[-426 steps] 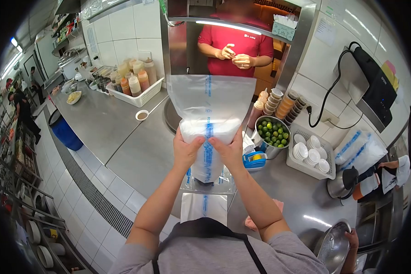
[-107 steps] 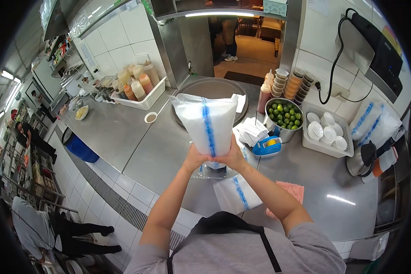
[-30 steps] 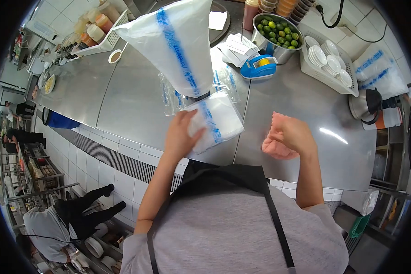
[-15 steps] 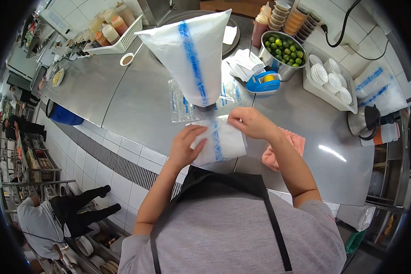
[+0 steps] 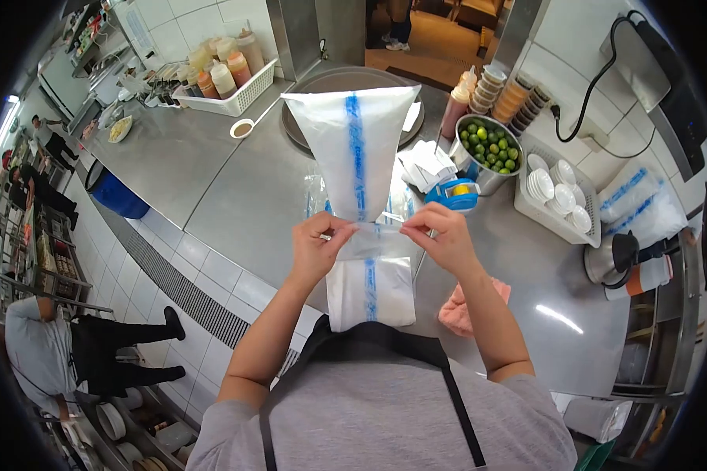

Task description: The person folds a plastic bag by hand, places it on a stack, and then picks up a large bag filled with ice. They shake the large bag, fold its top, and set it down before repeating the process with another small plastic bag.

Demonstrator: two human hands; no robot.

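Observation:
My left hand [image 5: 320, 247] and my right hand [image 5: 444, 235] are both closed in a pinch, each on one corner of a thin clear plastic bag [image 5: 377, 245]. The bag is stretched between them and its near part hangs over a flat stack of plastic bags [image 5: 389, 294] with a blue printed stripe, close to my apron. Just beyond my fingers stands a tall white plastic bag [image 5: 330, 133] with the same blue stripe, wide at the top and narrow at the bottom. Its foot is hidden behind my hands. More clear bags [image 5: 314, 192] lie flat around it.
Right of the bags are a blue tape dispenser [image 5: 448, 201], a metal pot of green limes [image 5: 491, 153], a basket of white cups [image 5: 518, 192] and a pink cloth [image 5: 456, 314]. A round tray [image 5: 298, 129] and a ladle [image 5: 242, 128] lie behind. A person [image 5: 35, 345] stands at left.
Both hands have risen from the stack and moved forward, lifting the plastic bag's far edge taut between them. The head view has shifted, showing more of the counter's far side.

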